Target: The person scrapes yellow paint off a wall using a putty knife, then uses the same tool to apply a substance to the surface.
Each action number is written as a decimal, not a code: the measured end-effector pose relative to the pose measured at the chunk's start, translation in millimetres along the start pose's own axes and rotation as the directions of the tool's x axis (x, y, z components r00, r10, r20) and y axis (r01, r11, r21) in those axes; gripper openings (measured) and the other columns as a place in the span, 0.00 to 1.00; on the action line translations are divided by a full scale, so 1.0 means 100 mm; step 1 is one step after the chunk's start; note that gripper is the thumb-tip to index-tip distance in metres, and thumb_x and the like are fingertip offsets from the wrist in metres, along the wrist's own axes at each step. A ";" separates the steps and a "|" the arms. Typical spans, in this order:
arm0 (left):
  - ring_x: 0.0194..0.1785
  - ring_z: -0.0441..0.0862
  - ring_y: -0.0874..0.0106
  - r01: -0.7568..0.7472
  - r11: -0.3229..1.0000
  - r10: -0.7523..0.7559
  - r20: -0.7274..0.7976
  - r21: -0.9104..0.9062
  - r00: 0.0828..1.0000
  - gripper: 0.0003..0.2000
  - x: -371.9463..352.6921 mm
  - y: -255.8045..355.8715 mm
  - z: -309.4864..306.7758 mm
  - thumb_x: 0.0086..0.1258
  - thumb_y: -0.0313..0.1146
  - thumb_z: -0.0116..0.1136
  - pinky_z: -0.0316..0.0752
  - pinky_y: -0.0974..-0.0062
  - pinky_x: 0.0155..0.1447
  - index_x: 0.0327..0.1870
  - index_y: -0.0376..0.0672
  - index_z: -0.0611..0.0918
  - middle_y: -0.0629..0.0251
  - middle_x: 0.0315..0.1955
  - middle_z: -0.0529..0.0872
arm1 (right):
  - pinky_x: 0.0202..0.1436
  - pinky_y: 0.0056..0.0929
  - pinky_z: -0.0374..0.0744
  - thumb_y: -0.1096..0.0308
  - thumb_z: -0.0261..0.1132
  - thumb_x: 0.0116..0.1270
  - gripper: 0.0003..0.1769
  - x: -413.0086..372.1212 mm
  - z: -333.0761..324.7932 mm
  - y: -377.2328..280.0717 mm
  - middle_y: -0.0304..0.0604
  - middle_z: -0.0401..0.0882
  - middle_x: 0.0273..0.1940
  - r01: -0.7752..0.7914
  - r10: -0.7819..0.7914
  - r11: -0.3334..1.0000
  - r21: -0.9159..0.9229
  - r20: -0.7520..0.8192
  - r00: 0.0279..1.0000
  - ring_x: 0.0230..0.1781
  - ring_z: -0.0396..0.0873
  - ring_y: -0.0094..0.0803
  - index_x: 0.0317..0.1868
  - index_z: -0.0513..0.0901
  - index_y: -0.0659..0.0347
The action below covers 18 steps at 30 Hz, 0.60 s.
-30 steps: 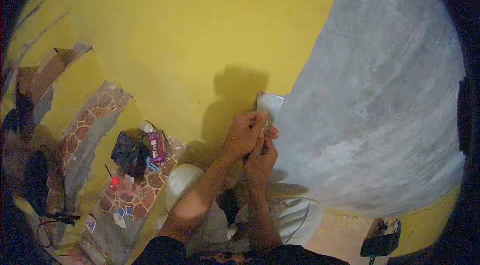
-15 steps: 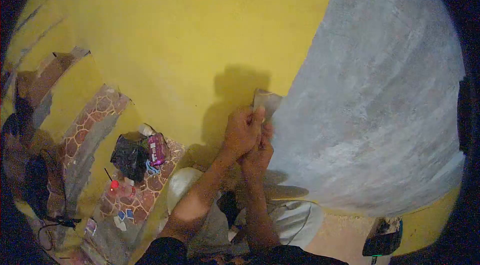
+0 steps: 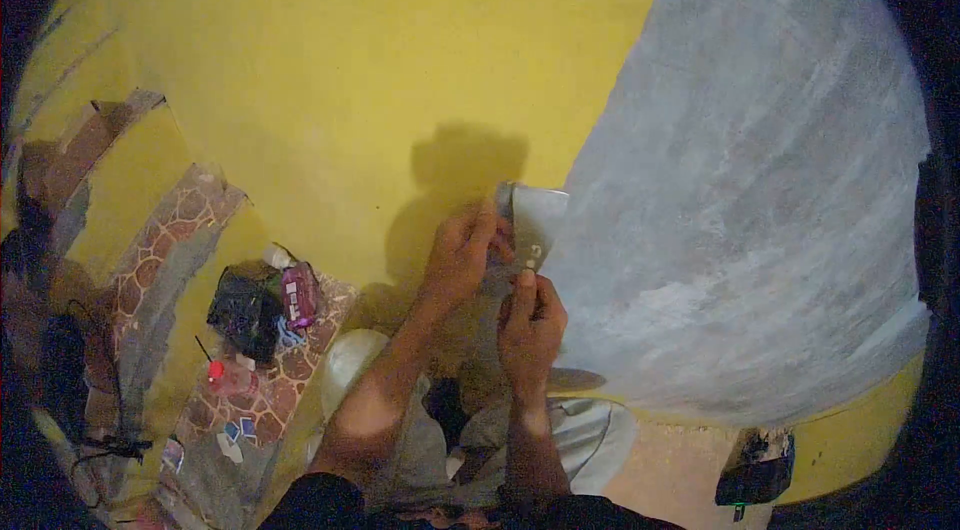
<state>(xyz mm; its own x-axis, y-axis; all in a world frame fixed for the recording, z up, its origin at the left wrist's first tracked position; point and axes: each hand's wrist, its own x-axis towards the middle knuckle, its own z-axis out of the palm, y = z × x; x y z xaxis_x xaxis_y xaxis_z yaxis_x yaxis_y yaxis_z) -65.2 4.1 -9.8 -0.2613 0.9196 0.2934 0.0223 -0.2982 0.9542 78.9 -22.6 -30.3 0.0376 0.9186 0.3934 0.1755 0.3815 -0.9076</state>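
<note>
Both my hands hold a small greyish, translucent packet or sheet up in front of the yellow and grey wall. My left hand grips its left side with bent fingers. Below and to the right, my right hand pinches the lower edge between thumb and fingers. The packet's top edge shines, and small pale marks show near its lower part. What it contains is too blurred to tell.
On a stone-patterned step at left lie a black bag, a purple packet, a bottle with a red cap and small blue-and-white packets. A dark box stands at lower right.
My hands have moved apart, the left one leftward and the right one slightly lower. More of the packet shows between them. The whole view has shifted slightly.
</note>
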 end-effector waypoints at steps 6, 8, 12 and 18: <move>0.35 0.90 0.69 0.025 0.951 -0.020 0.019 -0.307 1.000 0.20 -0.06 -0.08 0.41 0.84 0.46 0.53 0.85 0.72 0.39 0.40 0.36 0.83 0.59 0.31 0.90 | 0.23 0.23 0.68 0.55 0.55 0.85 0.22 -0.02 0.14 -0.13 0.33 0.76 0.23 -0.169 0.132 0.948 0.269 0.152 0.980 0.21 0.70 0.18 0.39 0.82 0.66; 0.33 0.90 0.69 0.086 0.930 -0.090 0.008 -0.357 0.996 0.19 -0.09 -0.03 0.43 0.84 0.45 0.55 0.84 0.73 0.36 0.39 0.36 0.82 0.59 0.31 0.90 | 0.24 0.25 0.69 0.56 0.54 0.85 0.22 -0.05 0.21 0.03 0.35 0.78 0.25 -0.096 0.093 0.992 0.080 0.044 0.995 0.22 0.71 0.19 0.43 0.83 0.69; 0.29 0.90 0.69 0.227 0.919 -0.240 -0.002 -0.322 0.971 0.19 -0.15 0.12 0.41 0.83 0.46 0.55 0.84 0.71 0.32 0.40 0.35 0.80 0.57 0.32 0.90 | 0.24 0.25 0.70 0.57 0.54 0.85 0.23 -0.07 0.20 -0.06 0.38 0.80 0.26 -0.121 0.120 0.971 0.205 0.015 0.993 0.22 0.73 0.20 0.46 0.83 0.71; 0.28 0.89 0.70 0.215 0.937 -0.222 0.007 -0.276 0.975 0.20 -0.15 0.18 0.42 0.83 0.46 0.55 0.84 0.71 0.32 0.40 0.34 0.82 0.58 0.30 0.90 | 0.25 0.25 0.71 0.57 0.55 0.85 0.23 -0.05 0.17 -0.10 0.38 0.80 0.26 -0.152 0.150 0.984 0.088 0.031 0.988 0.24 0.74 0.20 0.46 0.83 0.73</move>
<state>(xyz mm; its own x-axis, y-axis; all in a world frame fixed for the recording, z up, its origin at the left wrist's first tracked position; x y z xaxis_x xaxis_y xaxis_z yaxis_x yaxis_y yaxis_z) -20.2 -3.8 5.3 -0.2534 0.9645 0.0750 -0.3020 -0.1526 0.9410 60.2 -28.7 -25.8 0.0332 0.9682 0.2478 0.0802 0.2446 -0.9663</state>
